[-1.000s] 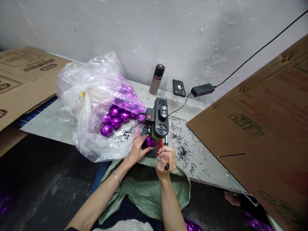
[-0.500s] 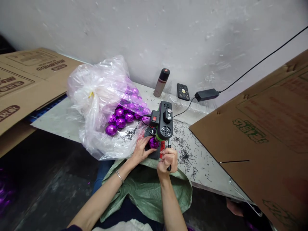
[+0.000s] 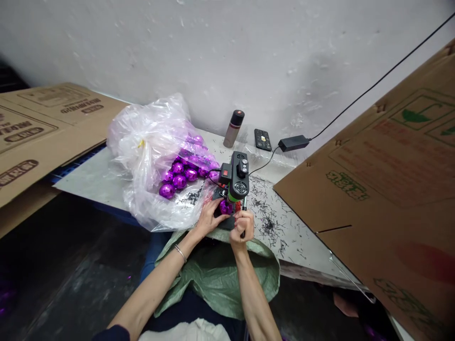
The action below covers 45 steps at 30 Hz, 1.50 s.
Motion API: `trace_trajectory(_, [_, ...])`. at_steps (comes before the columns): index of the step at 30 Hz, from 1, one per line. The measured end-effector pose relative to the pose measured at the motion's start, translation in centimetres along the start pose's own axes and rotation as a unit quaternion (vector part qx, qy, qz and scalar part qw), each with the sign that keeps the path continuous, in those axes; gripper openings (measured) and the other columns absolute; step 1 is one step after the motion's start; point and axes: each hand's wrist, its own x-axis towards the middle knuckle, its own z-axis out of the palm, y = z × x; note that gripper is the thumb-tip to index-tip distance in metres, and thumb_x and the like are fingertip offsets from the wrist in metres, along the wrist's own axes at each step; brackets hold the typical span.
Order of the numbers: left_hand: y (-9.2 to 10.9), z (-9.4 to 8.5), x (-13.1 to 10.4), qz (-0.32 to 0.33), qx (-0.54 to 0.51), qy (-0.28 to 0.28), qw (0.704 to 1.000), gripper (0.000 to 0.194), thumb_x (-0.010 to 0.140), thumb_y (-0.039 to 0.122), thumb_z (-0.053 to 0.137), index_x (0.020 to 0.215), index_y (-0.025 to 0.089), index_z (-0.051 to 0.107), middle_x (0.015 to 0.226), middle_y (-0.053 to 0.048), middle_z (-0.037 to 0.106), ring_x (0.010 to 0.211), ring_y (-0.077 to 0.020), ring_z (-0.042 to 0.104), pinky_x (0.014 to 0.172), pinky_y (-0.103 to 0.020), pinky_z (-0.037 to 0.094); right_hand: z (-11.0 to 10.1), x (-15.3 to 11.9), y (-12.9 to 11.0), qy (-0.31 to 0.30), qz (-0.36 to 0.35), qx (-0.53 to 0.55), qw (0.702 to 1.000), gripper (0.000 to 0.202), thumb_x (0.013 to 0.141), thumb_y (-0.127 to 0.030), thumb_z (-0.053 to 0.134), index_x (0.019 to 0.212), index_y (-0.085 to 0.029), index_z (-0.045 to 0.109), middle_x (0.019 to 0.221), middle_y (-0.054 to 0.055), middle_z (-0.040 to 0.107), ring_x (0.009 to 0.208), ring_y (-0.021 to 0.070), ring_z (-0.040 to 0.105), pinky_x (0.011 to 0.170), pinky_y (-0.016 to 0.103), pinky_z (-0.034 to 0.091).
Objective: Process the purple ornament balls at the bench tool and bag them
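Observation:
A purple mirrored ball (image 3: 225, 207) sits under the head of a small black machine (image 3: 239, 176) on the table. My left hand (image 3: 209, 217) holds this ball from the left, thumb and fingers round its near side. My right hand (image 3: 243, 226) is closed round the machine's lever, just right of the ball. Several more purple balls (image 3: 179, 181) lie to the left, partly in a clear plastic bag (image 3: 142, 156). Short black scraps (image 3: 269, 225) are scattered on the table right of the machine.
Behind the machine stand a bottle (image 3: 233, 129), a phone (image 3: 262, 139) and a black power adapter (image 3: 294, 143) with its cable. Cardboard boxes flank the table at left (image 3: 53, 118) and right (image 3: 373, 199). A green sack (image 3: 216, 284) hangs at the front edge.
The view has shifted slightly, so the table items appear a little further left or lower. Both hands keep their grip on the ball and the lever.

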Motion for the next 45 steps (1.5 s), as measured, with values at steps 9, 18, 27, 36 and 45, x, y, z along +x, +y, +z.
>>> trace_trajectory(9, [1.0,-0.3,-2.5,0.046,0.042,0.026,0.998,0.059,0.096,0.038,0.072,0.148,0.018,0.050,0.135,-0.018,0.069,0.127,-0.0334,0.068,0.107,-0.053,0.056,-0.9,6.9,-4.4,-0.025,0.130,-0.014,0.991,0.039,0.105,-0.026,0.047,0.066,-0.023,0.048,0.064,-0.003,0.051,0.063,0.0140,0.054,0.064,0.030,0.042])
trace_trajectory(18, [2.1,-7.5,-3.1,0.042,0.241,0.089,0.965,0.049,0.107,0.039,0.049,0.151,0.018,0.049,0.146,-0.019,0.064,0.137,-0.0325,0.061,0.114,-0.051,0.050,-0.9,3.3,-3.1,-0.015,0.074,-0.016,0.997,0.038,0.104,-0.018,0.045,0.067,-0.022,0.050,0.067,-0.001,0.056,0.069,0.0150,0.059,0.067,0.031,0.042])
trace_trajectory(27, [0.1,-13.8,7.3,-0.233,0.440,-0.068,0.865,0.044,0.106,0.039,0.051,0.132,0.006,0.064,0.116,-0.025,0.074,0.114,-0.0405,0.070,0.102,-0.053,0.052,-0.9,3.3,-3.1,-0.022,0.070,-0.019,0.997,0.036,0.102,-0.016,0.047,0.067,-0.023,0.050,0.066,-0.001,0.054,0.069,0.0159,0.059,0.064,0.031,0.041])
trace_trajectory(36, [-0.9,-14.5,6.3,-0.186,0.310,-0.036,0.932,0.066,0.085,0.023,0.076,0.146,0.017,0.052,0.147,-0.020,0.055,0.130,-0.0370,0.065,0.107,-0.048,0.054,-1.0,3.1,-2.9,-0.025,0.060,-0.027,0.998,0.036,0.102,-0.015,0.045,0.067,-0.023,0.049,0.066,-0.002,0.053,0.071,0.0160,0.061,0.065,0.031,0.044])
trace_trajectory(45, [3.3,-11.7,2.6,-0.334,-0.396,0.071,0.852,0.058,0.085,0.065,0.073,0.115,0.015,0.069,0.108,-0.012,0.078,0.084,-0.0228,0.076,0.071,-0.033,0.062,-1.1,6.4,-4.6,-0.033,0.109,-0.010,0.993,0.039,0.103,-0.018,0.048,0.065,-0.023,0.048,0.065,-0.002,0.054,0.065,0.0141,0.058,0.063,0.030,0.043])
